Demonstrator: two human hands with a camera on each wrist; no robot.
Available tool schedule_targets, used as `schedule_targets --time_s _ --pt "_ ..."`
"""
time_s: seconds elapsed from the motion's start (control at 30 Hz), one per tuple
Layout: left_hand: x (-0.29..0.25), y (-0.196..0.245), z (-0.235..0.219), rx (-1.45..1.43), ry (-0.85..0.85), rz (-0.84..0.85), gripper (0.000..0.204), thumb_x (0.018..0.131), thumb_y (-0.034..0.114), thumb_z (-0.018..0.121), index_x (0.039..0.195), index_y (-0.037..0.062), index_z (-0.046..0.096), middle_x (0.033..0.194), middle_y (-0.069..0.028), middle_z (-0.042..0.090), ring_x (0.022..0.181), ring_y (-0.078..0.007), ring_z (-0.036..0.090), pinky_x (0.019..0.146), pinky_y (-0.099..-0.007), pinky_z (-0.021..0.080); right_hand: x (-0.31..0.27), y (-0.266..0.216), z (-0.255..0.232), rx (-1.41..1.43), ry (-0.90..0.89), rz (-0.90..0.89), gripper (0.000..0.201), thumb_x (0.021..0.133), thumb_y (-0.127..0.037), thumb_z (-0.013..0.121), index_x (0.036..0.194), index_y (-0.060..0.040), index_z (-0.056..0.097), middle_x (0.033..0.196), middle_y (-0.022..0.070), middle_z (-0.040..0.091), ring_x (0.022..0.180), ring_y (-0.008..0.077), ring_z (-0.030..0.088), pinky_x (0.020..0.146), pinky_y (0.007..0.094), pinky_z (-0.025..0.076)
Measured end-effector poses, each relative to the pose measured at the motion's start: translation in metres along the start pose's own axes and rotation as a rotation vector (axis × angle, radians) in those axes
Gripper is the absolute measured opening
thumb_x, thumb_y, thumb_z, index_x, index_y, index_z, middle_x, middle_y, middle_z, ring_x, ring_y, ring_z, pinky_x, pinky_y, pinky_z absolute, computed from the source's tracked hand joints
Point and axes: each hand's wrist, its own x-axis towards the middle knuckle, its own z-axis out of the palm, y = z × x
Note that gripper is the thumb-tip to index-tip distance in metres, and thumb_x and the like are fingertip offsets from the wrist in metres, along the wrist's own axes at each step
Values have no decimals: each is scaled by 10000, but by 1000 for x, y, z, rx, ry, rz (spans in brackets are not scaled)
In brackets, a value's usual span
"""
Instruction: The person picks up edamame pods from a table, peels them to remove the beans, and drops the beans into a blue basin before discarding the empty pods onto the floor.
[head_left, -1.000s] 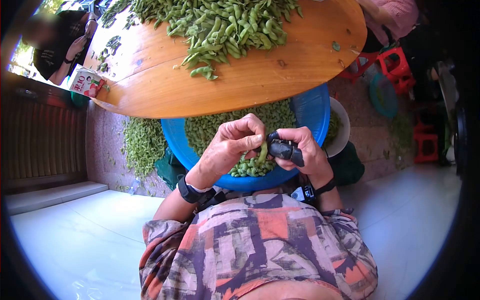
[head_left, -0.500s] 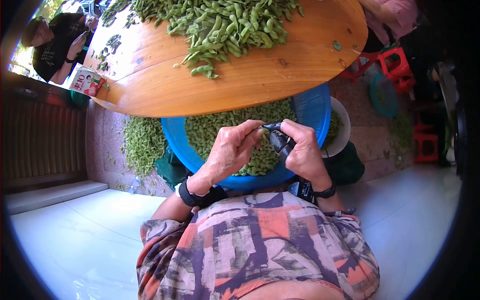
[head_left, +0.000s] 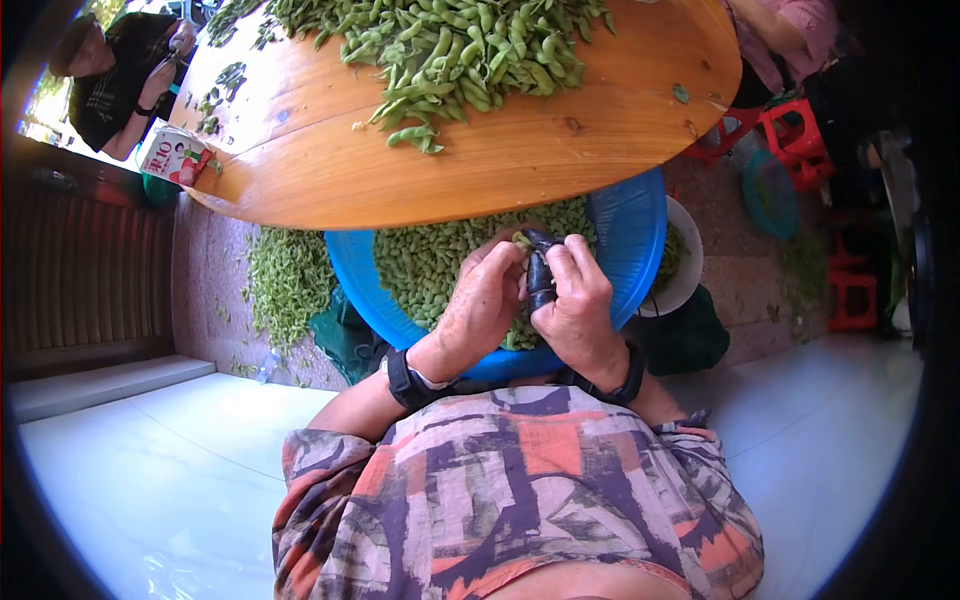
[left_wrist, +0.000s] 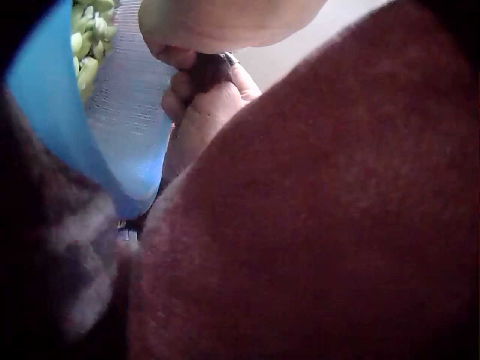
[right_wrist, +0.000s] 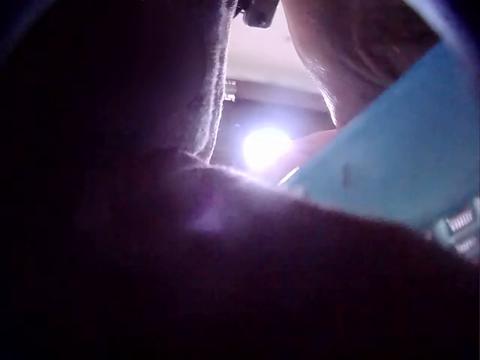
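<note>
Both hands meet over a blue basin (head_left: 640,225) holding many shelled green beans (head_left: 415,270). The left hand (head_left: 478,305) has its thumb and fingers bent round a small green pod (head_left: 521,240), mostly covered by the fingers. Close against it, the right hand (head_left: 580,315) wears black coverings (head_left: 540,280) on thumb and finger, which pinch the same pod. In the left wrist view the right hand (left_wrist: 206,112) shows beyond the left hand (left_wrist: 225,22), beside the basin wall (left_wrist: 127,112). The right wrist view is dark, with a blue basin wall (right_wrist: 375,157) at right.
A wooden table (head_left: 500,180) with a heap of pods (head_left: 460,60) stands ahead, a carton (head_left: 172,155) at its left edge. Empty-looking pods (head_left: 285,280) lie on the floor at left. A white bowl (head_left: 690,270) and red stools (head_left: 797,140) are at right. Two other people sit by the table.
Compared with the earlier frames, both hands have turned and drawn closer together over the basin. The pod, hanging in view a second ago, is now mostly hidden between the fingers.
</note>
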Motion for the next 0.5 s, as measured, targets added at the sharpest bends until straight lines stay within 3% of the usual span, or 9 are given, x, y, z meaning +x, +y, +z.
schedule_targets --time_s 0.13,0.2,0.23,0.3,0.43,0.5 --pt "8 -16 -21 -90 -34 6 164 914 94 467 944 35 617 792 2 526 692 -85 439 619 -262 369 -1 0 -2 -70 -27 -62 405 617 93 614 1010 23 543 961 216 484 802 424 564 688 455 502" --pt "11 -12 -30 -28 -200 61 134 905 78 461 859 49 584 845 -18 570 749 -108 496 680 -274 418 0 1 -2 -59 -36 -96 410 620 94 608 1019 25 544 971 220 490 803 425 569 690 453 505" --pt "8 -10 -24 -28 -196 63 134 905 78 461 859 49 584 845 -18 570 749 -108 496 680 -274 418 1 1 -1 -48 -42 -130 416 622 94 603 1029 27 545 980 223 497 803 426 574 692 452 509" --pt "2 -6 -8 -120 -18 -40 141 901 71 454 871 37 588 891 -34 589 795 -123 537 739 -281 453 3 0 -3 -10 -28 -120 415 626 96 598 1031 27 547 980 223 503 810 423 574 695 449 509" --pt "3 -5 -10 -174 -95 -13 155 902 69 446 892 28 595 901 -42 590 819 -135 551 772 -295 469 6 2 -6 42 3 -65 403 638 98 587 1033 25 556 958 209 514 822 414 573 701 442 506" --pt "1 2 -6 -12 -160 34 170 902 62 440 926 30 605 863 -26 595 769 -111 544 718 -266 463 6 2 -8 44 -11 -41 393 649 94 588 1035 23 560 958 205 514 824 413 572 702 439 506"
